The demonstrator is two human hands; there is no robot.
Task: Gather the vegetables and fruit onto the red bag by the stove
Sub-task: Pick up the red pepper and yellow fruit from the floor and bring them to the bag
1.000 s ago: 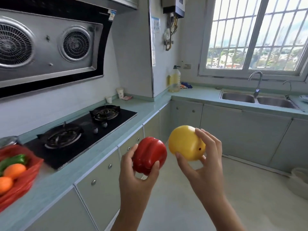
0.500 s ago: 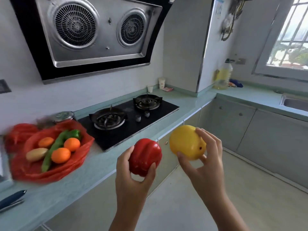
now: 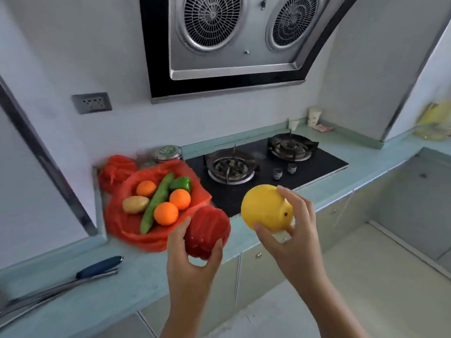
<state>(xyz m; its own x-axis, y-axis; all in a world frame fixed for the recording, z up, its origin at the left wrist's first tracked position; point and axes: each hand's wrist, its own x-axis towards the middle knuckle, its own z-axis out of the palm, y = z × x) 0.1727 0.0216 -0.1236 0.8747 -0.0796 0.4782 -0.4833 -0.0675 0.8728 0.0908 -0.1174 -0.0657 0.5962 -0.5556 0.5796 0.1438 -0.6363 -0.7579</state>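
Left hand (image 3: 192,259) grips red bell pepper (image 3: 207,231); right hand (image 3: 292,237) grips yellow bell pepper (image 3: 266,207), both beside red bag (image 3: 127,225).

Countertop (image 3: 136,284): pale green, running along the wall.
Near end: blue-handled utensil (image 3: 97,267), lying flat.
Middle: red bag (image 3: 136,230), spread open just beside the stove (image 3: 314,167).
Behind the bag: lidded tin (image 3: 167,152).
Far end: paper cups (image 3: 314,115).

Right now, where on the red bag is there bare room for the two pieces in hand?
Bare red bag shows along the near edge, bordered by the potato, the cucumber tip and the counter; a thinner strip lies between the green pepper and the stove. The middle is crowded: three oranges beside the cucumber.
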